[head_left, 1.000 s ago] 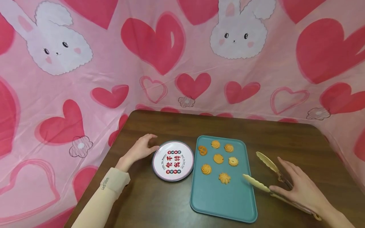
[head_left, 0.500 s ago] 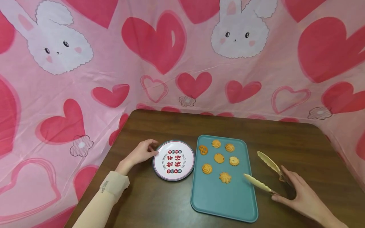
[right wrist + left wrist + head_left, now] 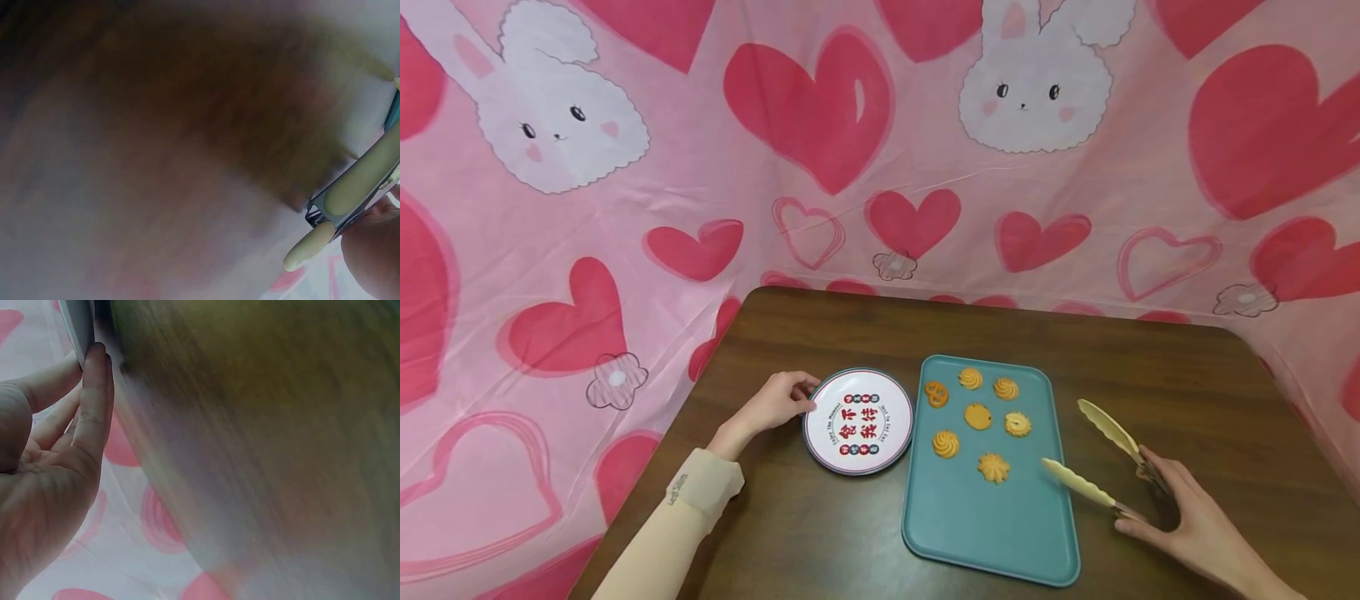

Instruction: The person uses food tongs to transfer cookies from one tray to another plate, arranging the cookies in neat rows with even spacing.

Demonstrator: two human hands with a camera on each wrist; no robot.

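Note:
My left hand (image 3: 775, 402) pinches the left rim of a round white plate (image 3: 887, 450) printed with red characters. In the left wrist view the thumb and fingers grip the plate's edge (image 3: 78, 328) from both sides. At the right, my right hand (image 3: 1202, 521) holds a pair of tongs (image 3: 1078, 482) with pale yellow scalloped tips, spread apart. One tip overlaps the right edge of a teal tray (image 3: 988, 533); the other lies over the table beyond it. In the right wrist view the tongs' handle end (image 3: 353, 194) shows, with little of the hand visible.
Several cookies lie in the tray's far half, among them a pretzel (image 3: 936, 393), a flower-shaped cookie (image 3: 993, 467) and a swirled cookie (image 3: 946, 443). The plate sits close to the tray's left edge. The dark wooden table (image 3: 820, 325) ends at a pink heart-patterned cloth (image 3: 700, 167).
My left hand has come down from above the plate's left side onto its rim and now pinches it. My right hand has shifted slightly on the tongs, which stay spread.

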